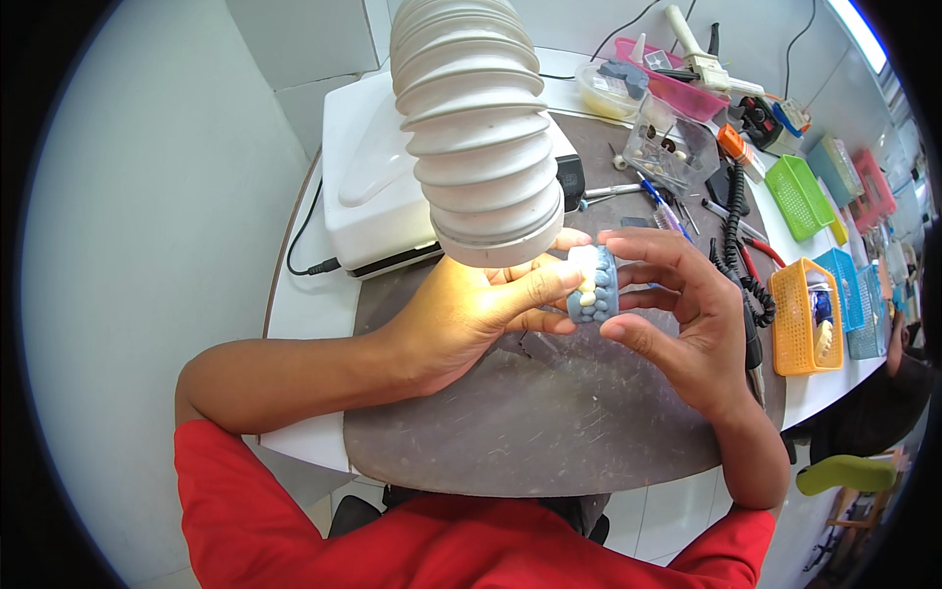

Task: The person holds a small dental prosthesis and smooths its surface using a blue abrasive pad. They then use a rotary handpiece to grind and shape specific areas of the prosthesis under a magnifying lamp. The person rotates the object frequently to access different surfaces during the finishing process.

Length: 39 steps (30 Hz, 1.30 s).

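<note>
A blue-grey dental model (605, 294) with a few white tooth crowns (588, 297) on its left side is held up over the brown work mat, below and right of the hose's mouth. My left hand (481, 306) grips it from the left, its thumb against the white crowns and fingers behind. My right hand (692, 309) closes on the model's right edge, with the thumb low and the fingers above and behind. Bright light falls on the left hand and the crowns. The model's far side is hidden.
A ribbed white hose (481, 128) hangs close above my left hand. Behind it stands a white machine (368, 187). Pens, tools and a clear box (672, 147) lie at the mat's (510, 432) back right. An orange basket (780, 304) and a coiled cord (732, 211) flank my right arm.
</note>
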Motion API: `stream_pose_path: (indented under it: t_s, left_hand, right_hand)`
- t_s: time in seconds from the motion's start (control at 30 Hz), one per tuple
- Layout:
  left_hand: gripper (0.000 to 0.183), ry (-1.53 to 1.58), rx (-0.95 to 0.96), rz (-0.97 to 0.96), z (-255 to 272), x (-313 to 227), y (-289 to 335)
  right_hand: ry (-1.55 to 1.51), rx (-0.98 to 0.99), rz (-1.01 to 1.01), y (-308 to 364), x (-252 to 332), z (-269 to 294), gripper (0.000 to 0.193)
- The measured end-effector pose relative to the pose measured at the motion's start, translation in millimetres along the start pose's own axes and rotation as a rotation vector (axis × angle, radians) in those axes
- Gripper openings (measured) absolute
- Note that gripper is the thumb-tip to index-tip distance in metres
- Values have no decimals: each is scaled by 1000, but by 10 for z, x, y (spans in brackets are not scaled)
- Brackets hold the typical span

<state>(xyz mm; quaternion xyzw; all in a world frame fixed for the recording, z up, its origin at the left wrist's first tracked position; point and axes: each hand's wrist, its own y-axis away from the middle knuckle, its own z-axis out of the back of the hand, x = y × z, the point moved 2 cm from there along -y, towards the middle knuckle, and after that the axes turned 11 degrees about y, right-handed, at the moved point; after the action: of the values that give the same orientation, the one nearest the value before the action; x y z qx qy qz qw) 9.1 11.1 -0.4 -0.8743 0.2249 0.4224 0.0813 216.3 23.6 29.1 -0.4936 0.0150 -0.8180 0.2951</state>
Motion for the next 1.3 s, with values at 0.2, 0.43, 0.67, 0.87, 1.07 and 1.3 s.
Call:
stream_pose_path:
  t_s: [0.2, 0.43, 0.67, 0.87, 1.07, 1.3]
  left_hand:
    - [43, 20, -6, 11, -31, -14, -7]
    - [46, 10, 1, 22, -40, -22, -3]
    - [42, 40, -35, 32, -13, 6, -3]
    - [37, 84, -23, -18, -70, 9, -8]
    - [42, 68, -30, -3, -50, 80, -19]
    - [50, -110, 24, -150, -32, 62, -9]
  right_hand:
    - [149, -38, 56, 8, 35, 34, 45]
    - [108, -78, 96, 36, 18, 16, 33]
    - [145, -76, 138, 13, 22, 22, 28]
    - [354, -139, 274, 10, 53, -29, 41]
    - [460, -222, 302, 40, 27, -109, 43]
    - [489, -237, 326, 32, 76, -47, 41]
